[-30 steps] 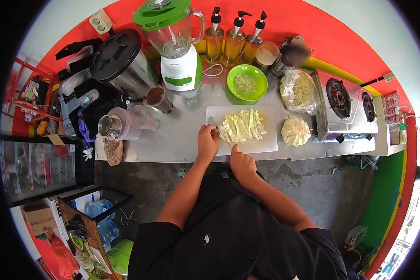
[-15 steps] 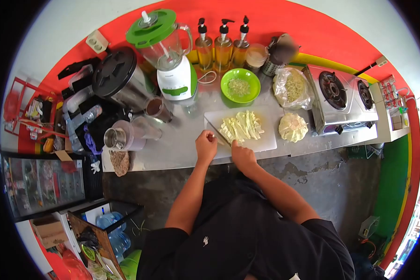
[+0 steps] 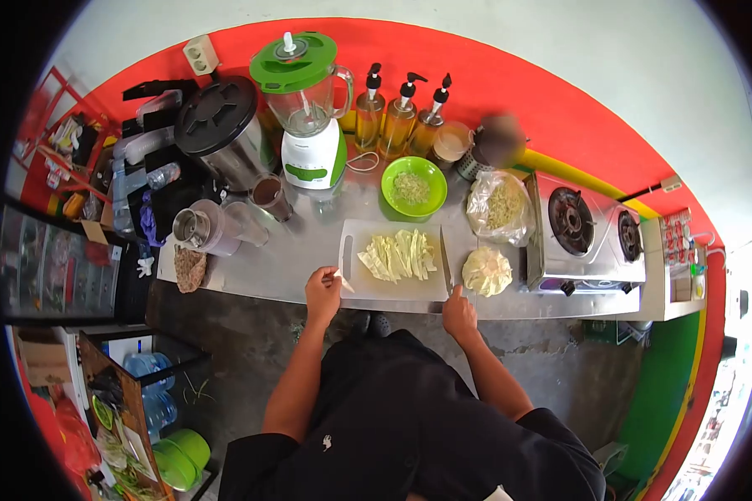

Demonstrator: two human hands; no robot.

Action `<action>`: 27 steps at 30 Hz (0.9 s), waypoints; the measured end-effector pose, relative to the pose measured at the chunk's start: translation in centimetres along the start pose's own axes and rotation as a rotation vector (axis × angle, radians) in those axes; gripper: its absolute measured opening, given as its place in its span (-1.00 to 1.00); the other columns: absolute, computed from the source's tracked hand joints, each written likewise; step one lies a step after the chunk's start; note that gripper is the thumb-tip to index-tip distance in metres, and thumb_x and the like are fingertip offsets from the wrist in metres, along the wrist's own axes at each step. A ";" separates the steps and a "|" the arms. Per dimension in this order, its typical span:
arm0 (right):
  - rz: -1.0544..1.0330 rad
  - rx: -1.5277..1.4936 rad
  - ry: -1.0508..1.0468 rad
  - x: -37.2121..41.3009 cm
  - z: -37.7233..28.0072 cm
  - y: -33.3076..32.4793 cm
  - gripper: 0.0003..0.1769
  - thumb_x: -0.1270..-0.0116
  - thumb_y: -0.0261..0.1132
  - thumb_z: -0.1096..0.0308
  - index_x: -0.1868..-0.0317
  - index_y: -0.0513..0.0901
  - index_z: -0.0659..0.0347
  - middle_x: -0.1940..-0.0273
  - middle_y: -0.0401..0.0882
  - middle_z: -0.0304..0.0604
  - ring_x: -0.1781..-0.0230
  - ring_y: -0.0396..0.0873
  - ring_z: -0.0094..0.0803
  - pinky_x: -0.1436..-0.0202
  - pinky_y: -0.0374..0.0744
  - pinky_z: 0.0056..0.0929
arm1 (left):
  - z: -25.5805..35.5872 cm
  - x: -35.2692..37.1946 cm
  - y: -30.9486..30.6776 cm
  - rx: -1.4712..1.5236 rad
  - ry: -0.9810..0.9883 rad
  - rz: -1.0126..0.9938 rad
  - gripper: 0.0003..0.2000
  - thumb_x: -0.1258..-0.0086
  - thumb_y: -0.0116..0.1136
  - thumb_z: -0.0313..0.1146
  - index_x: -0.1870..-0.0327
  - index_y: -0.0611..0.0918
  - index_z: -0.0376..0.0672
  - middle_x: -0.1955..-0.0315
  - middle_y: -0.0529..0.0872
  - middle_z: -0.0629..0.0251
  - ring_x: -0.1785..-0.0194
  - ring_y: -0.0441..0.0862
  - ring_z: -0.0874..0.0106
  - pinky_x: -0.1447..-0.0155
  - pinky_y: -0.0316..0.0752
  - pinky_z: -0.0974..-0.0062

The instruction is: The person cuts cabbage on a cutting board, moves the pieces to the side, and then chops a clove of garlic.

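Observation:
My right hand (image 3: 459, 312) grips a knife (image 3: 445, 260), whose blade lies along the right side of the white cutting board (image 3: 353, 244) and points away from me. Strips of cut cabbage (image 3: 398, 256) are spread over the middle of the board. At the board's front left corner, my left hand (image 3: 323, 294) is closed on a small pale piece of cabbage (image 3: 343, 280). Just right of the knife sits a cabbage head (image 3: 486, 271) with its outer part trimmed. Behind the board, a green bowl (image 3: 414, 190) holds finely shredded pale pieces.
A plastic bag (image 3: 500, 209) of shreds lies left of the gas stove (image 3: 589, 230). Behind stand a blender (image 3: 305, 117), several pump bottles (image 3: 397, 122) and a steel container (image 3: 221, 125). Cups and a stone (image 3: 190, 268) occupy the left of the steel counter (image 3: 301, 250).
The knife has moved from the board's left side to its right with my right hand. My hands are farther apart, the left one shifted leftward. The head view has turned and shifted.

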State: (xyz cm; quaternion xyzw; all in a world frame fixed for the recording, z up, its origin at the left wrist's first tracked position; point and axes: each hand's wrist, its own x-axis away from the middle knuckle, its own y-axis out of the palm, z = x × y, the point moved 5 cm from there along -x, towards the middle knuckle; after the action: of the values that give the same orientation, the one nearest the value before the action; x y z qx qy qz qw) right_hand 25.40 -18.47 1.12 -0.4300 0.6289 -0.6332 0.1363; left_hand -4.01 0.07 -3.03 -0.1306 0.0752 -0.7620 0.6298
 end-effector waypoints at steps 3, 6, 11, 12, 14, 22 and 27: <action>-0.017 -0.052 -0.070 -0.6 -0.4 1.2 -0.51 -0.41 0.07 0.31 -0.24 0.26 0.42 0.24 0.69 0.33 0.16 0.68 0.28 0.04 0.60 0.18 | 0.4 1.4 -1.2 0.043 -0.141 0.014 -0.75 -0.33 0.18 -0.55 -0.01 0.64 -0.35 0.14 0.69 0.20 0.15 0.70 0.42 0.05 0.59 0.51; -0.071 -0.133 -0.100 -0.9 -2.8 1.7 -0.58 -0.44 0.13 0.23 -0.10 0.30 0.39 0.19 0.67 0.38 0.13 0.65 0.33 -0.01 0.57 0.20 | 0.9 2.1 -2.1 0.085 -0.142 0.077 -0.75 -0.34 0.15 -0.55 -0.01 0.65 -0.35 0.17 0.71 0.19 0.20 0.71 0.43 0.09 0.60 0.50; -0.157 -0.131 -0.233 -0.3 -7.8 2.4 -0.49 -0.44 0.12 0.20 -0.17 0.29 0.49 0.17 0.67 0.39 0.12 0.67 0.29 -0.03 0.60 0.13 | 0.3 2.7 -2.3 -0.039 -0.116 0.012 -0.71 -0.29 0.12 -0.59 -0.03 0.66 -0.29 0.13 0.75 0.14 0.18 0.73 0.39 0.07 0.61 0.43; -0.163 -0.136 -0.243 -0.1 -8.6 2.5 -0.49 -0.44 0.12 0.20 -0.17 0.29 0.49 0.17 0.67 0.39 0.12 0.67 0.29 -0.03 0.60 0.13 | 0.6 2.8 -1.9 -0.110 -0.047 -0.030 -0.69 -0.26 0.11 -0.61 -0.04 0.66 -0.27 0.14 0.76 0.14 0.19 0.73 0.40 0.08 0.61 0.42; -0.165 -0.135 -0.271 0.3 -10.1 2.9 -0.50 -0.44 0.12 0.21 -0.16 0.29 0.49 0.20 0.67 0.39 0.14 0.67 0.30 -0.03 0.60 0.14 | 2.2 2.8 -1.5 -0.141 -0.115 -0.085 -0.62 -0.21 0.08 -0.64 -0.09 0.64 -0.24 0.05 0.74 0.10 0.19 0.72 0.34 0.06 0.59 0.41; -0.199 -0.157 -0.377 0.5 -13.3 4.7 -0.51 -0.43 0.14 0.21 -0.16 0.31 0.44 0.26 0.70 0.27 0.18 0.70 0.23 0.02 0.64 0.09 | 4.1 1.8 0.7 -0.468 0.175 -0.275 -0.49 -0.17 0.03 -0.66 -0.22 0.54 -0.18 -0.25 0.54 0.15 -0.25 0.52 0.00 -0.29 0.48 0.15; -0.162 -0.222 -0.399 0.2 -12.3 4.4 -0.57 -0.41 0.17 0.21 -0.09 0.33 0.37 0.32 0.69 0.25 0.25 0.70 0.23 0.08 0.64 0.11 | 5.6 2.4 1.4 -0.893 0.233 -0.361 -0.50 -0.20 0.14 -0.62 -0.23 0.51 -0.16 -0.22 0.48 0.31 -0.05 0.61 0.12 -0.11 0.61 0.18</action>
State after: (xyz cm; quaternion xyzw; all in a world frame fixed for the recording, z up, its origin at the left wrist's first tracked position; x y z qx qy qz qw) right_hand 14.85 -11.05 -0.87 -0.6079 0.6188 -0.4716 0.1586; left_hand -1.41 -2.25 2.19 -0.3127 0.4406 -0.7618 0.3575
